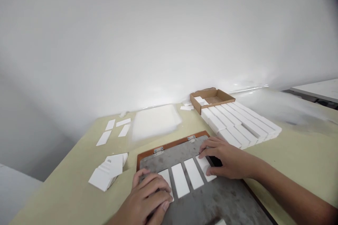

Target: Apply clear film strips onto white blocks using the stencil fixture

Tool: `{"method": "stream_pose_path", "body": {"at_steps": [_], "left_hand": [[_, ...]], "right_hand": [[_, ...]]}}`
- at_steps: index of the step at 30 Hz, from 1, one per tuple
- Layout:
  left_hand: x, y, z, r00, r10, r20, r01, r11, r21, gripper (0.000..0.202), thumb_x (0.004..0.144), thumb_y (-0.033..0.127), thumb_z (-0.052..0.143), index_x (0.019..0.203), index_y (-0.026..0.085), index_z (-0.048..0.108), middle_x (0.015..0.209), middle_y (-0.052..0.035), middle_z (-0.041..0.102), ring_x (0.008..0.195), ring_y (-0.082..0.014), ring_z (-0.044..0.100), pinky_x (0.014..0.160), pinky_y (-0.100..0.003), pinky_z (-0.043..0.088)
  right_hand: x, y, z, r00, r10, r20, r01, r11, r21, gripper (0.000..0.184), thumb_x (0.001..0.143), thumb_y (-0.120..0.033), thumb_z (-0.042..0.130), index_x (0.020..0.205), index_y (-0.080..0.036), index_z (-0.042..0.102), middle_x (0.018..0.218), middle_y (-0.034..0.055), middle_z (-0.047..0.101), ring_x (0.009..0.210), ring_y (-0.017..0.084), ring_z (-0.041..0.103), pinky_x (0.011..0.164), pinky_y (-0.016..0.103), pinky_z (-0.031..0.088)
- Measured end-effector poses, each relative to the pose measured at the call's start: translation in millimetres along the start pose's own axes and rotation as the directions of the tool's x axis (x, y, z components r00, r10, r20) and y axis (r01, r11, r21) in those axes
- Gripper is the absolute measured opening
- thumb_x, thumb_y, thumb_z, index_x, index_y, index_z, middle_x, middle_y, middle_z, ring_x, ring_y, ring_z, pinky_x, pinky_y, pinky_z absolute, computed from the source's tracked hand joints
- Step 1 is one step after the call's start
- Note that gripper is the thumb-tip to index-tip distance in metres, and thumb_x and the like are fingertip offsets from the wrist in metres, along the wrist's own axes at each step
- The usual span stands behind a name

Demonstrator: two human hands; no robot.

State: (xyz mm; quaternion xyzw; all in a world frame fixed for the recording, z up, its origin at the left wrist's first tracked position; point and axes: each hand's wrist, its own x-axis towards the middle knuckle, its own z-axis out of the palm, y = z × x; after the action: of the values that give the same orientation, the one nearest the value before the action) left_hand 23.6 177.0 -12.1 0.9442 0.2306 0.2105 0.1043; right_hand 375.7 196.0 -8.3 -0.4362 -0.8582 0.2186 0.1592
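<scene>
A grey metal plate point(190, 202) with rectangular slots lies in front of me, joined by hinges to an orange-brown base point(173, 145). Several thin white rectangular pieces sit in a row in its slots. My left hand point(151, 195) has its curled fingers on the leftmost white piece point(166, 175), covering much of it, with the thumb near its lower end. At the other end of the row, my right hand point(220, 156) holds the rightmost white piece point(204, 166) between thumb and fingertips. Two middle pieces, a left one point(180, 181) and a right one point(194, 174), lie untouched.
Left of the plate is a loose pile of white pieces point(108, 172), with several single ones point(104, 138) farther back. Stacked white blocks point(237, 123) stand at the right, before an open cardboard box point(228, 96). A blurred white patch point(155, 121) lies behind the plate. A wall point(163, 42) bounds the table.
</scene>
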Motion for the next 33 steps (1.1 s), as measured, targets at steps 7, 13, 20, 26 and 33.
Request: {"method": "stream_pose_path", "body": {"at_steps": [7,13,20,26,33], "left_hand": [[-3,1,9.0,0.997,-0.033,-0.064,0.03,0.999,-0.044,0.023,0.105,0.015,0.045,0.105,0.024,0.066,0.099,-0.0055,0.071,0.098,-0.0218,0.068,0.104,-0.045,0.045],[-3,2,9.4,0.996,0.0,-0.087,0.0,1.0,0.003,0.02,0.105,0.016,0.047,0.104,0.024,0.065,0.098,-0.0062,0.072,0.095,-0.0219,0.069,0.097,-0.041,0.049],[-3,-6,10.3,0.996,0.03,-0.088,-0.027,0.999,0.046,0.02,0.105,0.018,0.046,0.109,0.024,0.065,0.1,-0.0062,0.071,0.096,-0.0228,0.069,0.095,-0.04,0.047],[-11,-18,11.5,0.957,0.201,-0.208,-0.14,0.951,0.275,0.031,0.095,0.013,0.056,0.123,0.022,0.065,0.116,-0.0089,0.074,0.11,-0.0241,0.069,0.105,-0.039,0.043],[-9,-12,15.8,0.976,0.173,-0.133,-0.14,0.963,0.231,0.035,0.093,0.01,0.053,0.124,0.023,0.062,0.099,-0.0063,0.075,0.094,-0.0219,0.071,0.102,-0.041,0.044]], "right_hand": [[-1,-2,-1,1.0,-0.001,0.007,0.001,1.0,0.004,0.038,0.089,-0.042,0.08,0.122,-0.024,0.074,0.129,0.0085,0.069,0.126,0.031,0.058,0.11,0.047,0.042],[-1,-4,0,0.999,-0.029,-0.025,0.029,1.0,-0.006,0.034,0.091,-0.04,0.077,0.121,-0.024,0.075,0.127,0.0096,0.069,0.122,0.031,0.06,0.107,0.048,0.044],[0,0,3,0.997,-0.052,-0.05,0.052,0.999,-0.002,0.033,0.092,-0.041,0.077,0.12,-0.023,0.075,0.127,0.0097,0.069,0.121,0.031,0.06,0.107,0.048,0.043],[-6,-18,-5,0.997,-0.06,-0.045,0.061,0.998,0.016,0.037,0.092,-0.044,0.078,0.123,-0.025,0.073,0.127,0.0085,0.069,0.121,0.03,0.06,0.109,0.048,0.042],[-20,-57,-10,0.964,-0.239,0.114,0.207,0.949,0.238,0.05,0.085,-0.031,0.084,0.132,-0.033,0.068,0.125,0.0006,0.071,0.117,0.023,0.063,0.107,0.034,0.043]]}}
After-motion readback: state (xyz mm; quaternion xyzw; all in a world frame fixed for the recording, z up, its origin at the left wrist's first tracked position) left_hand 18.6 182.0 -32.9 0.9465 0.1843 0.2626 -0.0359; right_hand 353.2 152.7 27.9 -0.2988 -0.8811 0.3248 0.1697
